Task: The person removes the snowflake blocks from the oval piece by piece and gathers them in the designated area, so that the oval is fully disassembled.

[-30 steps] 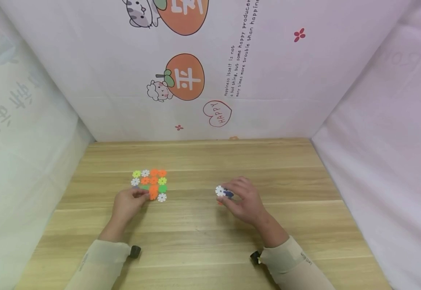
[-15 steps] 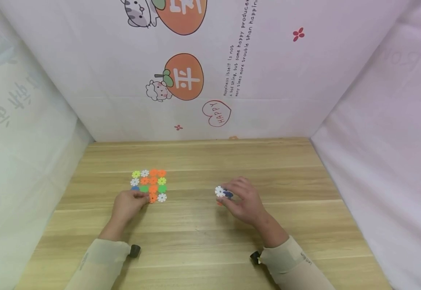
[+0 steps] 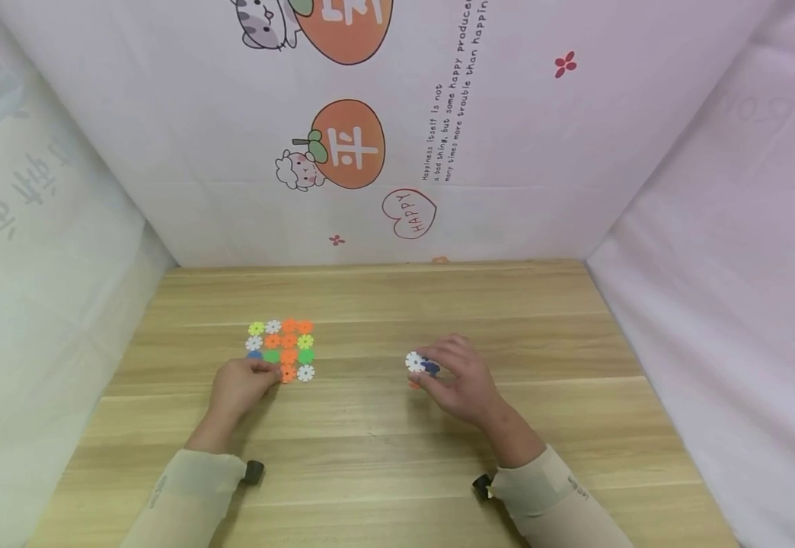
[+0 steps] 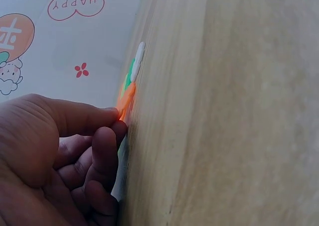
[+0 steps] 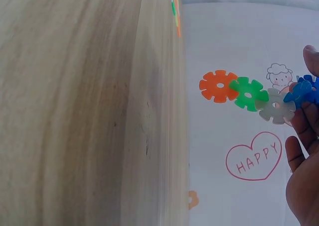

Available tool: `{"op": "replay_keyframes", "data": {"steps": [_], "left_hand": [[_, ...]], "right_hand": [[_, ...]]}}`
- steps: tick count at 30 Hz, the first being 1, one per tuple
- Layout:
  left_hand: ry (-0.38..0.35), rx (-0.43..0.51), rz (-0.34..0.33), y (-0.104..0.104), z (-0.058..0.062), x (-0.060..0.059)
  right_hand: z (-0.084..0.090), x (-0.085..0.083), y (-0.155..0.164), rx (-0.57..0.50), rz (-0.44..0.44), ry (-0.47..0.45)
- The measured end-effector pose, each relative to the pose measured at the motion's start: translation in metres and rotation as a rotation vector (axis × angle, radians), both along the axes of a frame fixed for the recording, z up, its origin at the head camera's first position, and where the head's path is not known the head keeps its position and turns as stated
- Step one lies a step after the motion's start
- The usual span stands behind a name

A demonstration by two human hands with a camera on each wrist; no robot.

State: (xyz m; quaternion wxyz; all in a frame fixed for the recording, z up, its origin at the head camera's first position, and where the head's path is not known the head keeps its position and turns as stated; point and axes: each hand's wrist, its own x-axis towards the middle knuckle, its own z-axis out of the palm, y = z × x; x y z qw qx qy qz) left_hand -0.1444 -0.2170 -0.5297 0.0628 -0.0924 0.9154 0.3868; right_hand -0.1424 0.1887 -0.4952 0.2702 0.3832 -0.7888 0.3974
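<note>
A flat grid of joined flower-shaped discs (image 3: 281, 348), orange, green, yellow, white and blue, lies on the wooden table (image 3: 384, 449) left of centre. My left hand (image 3: 265, 371) is at the grid's near left corner. In the left wrist view, thumb and forefinger of the left hand (image 4: 118, 121) pinch an orange disc (image 4: 125, 100) at the grid's edge. My right hand (image 3: 432, 373) holds a short chain of discs (image 3: 416, 362) just above the table. The right wrist view shows that chain as orange (image 5: 218, 86), green (image 5: 247, 93), white (image 5: 276, 106) and blue (image 5: 303, 91), with the fingers (image 5: 304, 136) gripping the blue end.
Sheets printed with cartoons (image 3: 343, 144) wall the table in at the back and on both sides. Bare wood lies between the two hands and along the near edge.
The orange disc at the grid's near edge, raised a second ago, now lies flat in line with the others. My right hand has stayed in place with its chain.
</note>
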Motion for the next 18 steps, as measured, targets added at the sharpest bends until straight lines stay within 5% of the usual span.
{"op": "replay_keyframes", "data": {"steps": [18], "left_hand": [[0.033,-0.026,-0.010,-0.0004,-0.0001,0.0014]], "right_hand": [[0.0024,0.0004,-0.0037,-0.007,0.017,0.018]]}}
